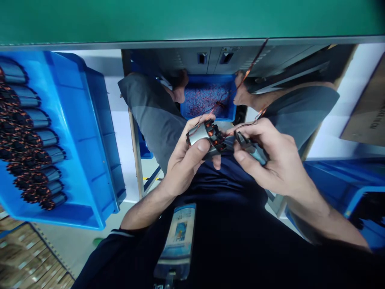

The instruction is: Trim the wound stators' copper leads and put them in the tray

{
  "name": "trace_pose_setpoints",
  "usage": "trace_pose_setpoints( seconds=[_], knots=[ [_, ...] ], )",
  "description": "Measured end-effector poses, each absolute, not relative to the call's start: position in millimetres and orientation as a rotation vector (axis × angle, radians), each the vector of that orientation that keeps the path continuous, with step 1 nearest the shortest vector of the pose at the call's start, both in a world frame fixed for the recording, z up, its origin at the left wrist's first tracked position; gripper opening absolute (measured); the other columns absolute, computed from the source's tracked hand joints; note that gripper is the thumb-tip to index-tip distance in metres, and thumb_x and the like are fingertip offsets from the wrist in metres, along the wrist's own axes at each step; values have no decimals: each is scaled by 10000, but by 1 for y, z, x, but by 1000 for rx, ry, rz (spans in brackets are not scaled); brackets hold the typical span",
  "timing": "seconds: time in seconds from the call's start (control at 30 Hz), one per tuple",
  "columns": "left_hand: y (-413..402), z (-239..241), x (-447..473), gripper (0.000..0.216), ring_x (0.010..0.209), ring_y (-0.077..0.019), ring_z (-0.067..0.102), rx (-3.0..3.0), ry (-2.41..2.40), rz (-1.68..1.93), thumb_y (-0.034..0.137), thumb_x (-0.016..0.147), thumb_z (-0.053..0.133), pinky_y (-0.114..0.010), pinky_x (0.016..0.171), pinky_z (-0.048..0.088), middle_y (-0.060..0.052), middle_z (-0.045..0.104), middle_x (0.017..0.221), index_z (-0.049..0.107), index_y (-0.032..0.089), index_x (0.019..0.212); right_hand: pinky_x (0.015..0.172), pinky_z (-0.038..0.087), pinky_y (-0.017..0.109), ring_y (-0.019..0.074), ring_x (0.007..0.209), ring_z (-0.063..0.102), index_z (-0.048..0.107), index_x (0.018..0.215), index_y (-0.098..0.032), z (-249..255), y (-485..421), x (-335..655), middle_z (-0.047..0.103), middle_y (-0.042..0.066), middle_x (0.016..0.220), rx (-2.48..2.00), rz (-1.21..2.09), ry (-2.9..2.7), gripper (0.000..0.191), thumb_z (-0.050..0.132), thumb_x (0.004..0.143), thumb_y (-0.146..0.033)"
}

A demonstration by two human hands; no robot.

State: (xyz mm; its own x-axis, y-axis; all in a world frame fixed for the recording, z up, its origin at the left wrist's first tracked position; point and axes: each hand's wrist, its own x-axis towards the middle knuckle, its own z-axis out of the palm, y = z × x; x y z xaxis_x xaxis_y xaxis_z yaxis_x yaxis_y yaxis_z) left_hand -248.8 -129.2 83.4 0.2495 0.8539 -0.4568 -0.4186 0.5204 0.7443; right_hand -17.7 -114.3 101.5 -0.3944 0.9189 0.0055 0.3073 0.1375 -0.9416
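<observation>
My left hand (188, 160) is wrapped round a motor stator (200, 134), a silvery cylinder with black slotted ends and copper windings. Its wound end faces right, toward my right hand (273, 156). That hand is closed on a small pair of cutters (251, 146), with the jaws pointing left, close to the stator but apart from it. Thin copper wires (248, 72) trail from the stator, some passing by my right fingers and up toward the bench edge. My palm hides most of the cutters' handles.
At left, a blue crate (69, 132) holds several similar stators (42, 138). Between the feet on the floor lies a blue bin (209, 119) with red and copper wire scraps. A green bench top (192, 20) spans the far side. Another blue crate (331, 176) stands at right.
</observation>
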Motion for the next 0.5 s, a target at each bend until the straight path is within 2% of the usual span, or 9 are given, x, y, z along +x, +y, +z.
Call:
trace_pose_setpoints(
  seconds=[0.1,0.33,0.5],
  knots=[
    [-129,81,-247,659,893,-216,809,536,974,959,712,976,780,-437,822,723,-87,813,1295,655,317,1488,859,661,364,225,969,779,753,1498,-303,107,-121,-12,824,35,1199,-1247,1171,-1865,480,715,1041,-162],
    [-131,81,-245,667,894,-235,815,655,1018,1016,718,936,828,-392,719,704,-74,770,1212,701,322,1457,1063,688,482,283,1171,792,700,1643,-333,111,-123,-16,801,78,1424,-1264,1098,-1958,693,699,995,-85],
    [-131,81,-243,662,820,-196,774,687,1005,1010,712,942,823,-366,676,682,-66,756,1176,686,335,1470,1050,715,440,259,1158,817,702,1652,-348,114,-124,-18,825,55,1399,-1253,1089,-1954,706,729,1000,-81]
  ],
)
